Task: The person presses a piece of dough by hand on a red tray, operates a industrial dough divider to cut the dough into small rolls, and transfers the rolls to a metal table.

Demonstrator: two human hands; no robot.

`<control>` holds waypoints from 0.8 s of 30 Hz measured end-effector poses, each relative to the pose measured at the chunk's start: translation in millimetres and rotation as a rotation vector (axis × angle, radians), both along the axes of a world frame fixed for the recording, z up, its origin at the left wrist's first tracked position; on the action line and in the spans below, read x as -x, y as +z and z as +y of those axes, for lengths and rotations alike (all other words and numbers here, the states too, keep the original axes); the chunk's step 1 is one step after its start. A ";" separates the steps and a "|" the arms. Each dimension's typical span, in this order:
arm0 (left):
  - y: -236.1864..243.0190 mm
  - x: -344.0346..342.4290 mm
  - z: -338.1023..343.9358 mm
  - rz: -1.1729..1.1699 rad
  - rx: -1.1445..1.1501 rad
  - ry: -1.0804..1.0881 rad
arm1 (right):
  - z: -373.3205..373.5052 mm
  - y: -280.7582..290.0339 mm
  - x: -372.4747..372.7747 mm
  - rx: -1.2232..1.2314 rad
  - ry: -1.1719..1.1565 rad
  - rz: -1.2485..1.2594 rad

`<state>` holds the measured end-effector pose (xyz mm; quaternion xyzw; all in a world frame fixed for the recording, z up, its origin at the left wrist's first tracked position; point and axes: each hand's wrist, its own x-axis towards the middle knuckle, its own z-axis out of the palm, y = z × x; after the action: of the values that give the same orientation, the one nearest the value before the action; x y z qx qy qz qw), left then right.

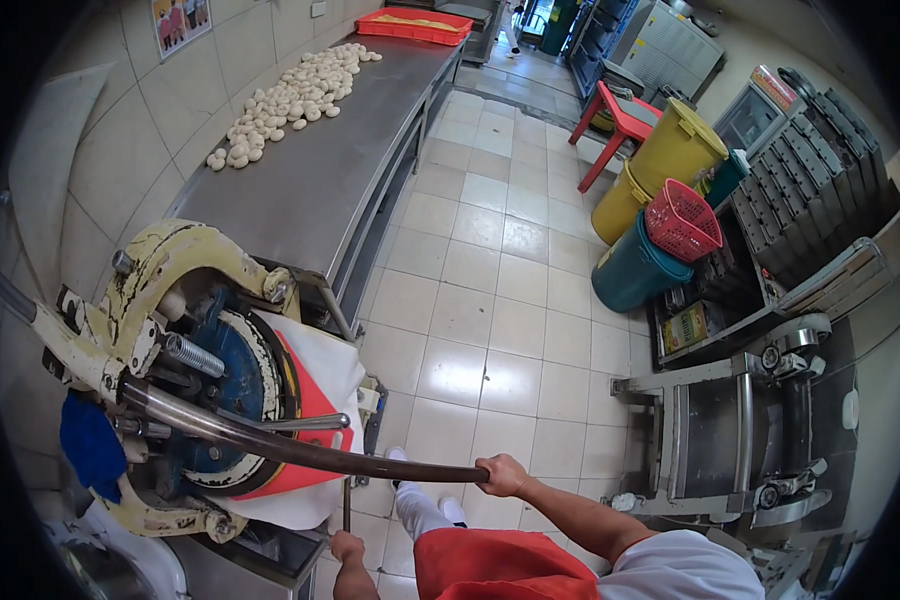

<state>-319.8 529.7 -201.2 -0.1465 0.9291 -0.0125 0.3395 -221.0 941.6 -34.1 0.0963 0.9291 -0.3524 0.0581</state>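
My right hand (502, 475) is wrapped round the end of a long curved metal lever (370, 462) that runs from a worn cream-painted press (175, 255). Lower down, my left hand (347, 548) grips a thin upright metal rod (346, 505) beside the press. The press has a round blue head (235, 375) with a black rim, over a red and white sheet or tray (315, 490) whose make-up I cannot tell. A blue cloth (90, 445) hangs at its left side.
A steel counter (320, 190) holds several pale dough balls (290, 105) and a red tray (415, 35). At right stand stacked bins (630, 260), a pink basket (682, 215), a red table (595, 140), dark pans (800, 180) and a roller machine (740, 430). A person's legs (513, 35) show far back.
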 end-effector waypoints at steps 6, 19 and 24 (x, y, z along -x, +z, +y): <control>-5.8 -0.2 -0.1 0.008 0.009 -0.036 | 2.9 3.9 1.2 -0.003 0.018 -0.006; -3.6 -0.5 1.5 0.014 0.026 0.007 | 1.7 1.7 1.3 -0.016 0.022 -0.009; -3.0 -0.8 0.4 -0.002 -0.005 -0.011 | 2.5 1.7 0.3 -0.013 0.032 -0.002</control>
<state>-319.0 530.1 -204.3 -0.1402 0.9296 -0.0121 0.3407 -221.3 944.1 -32.3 0.0820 0.9327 -0.3452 0.0640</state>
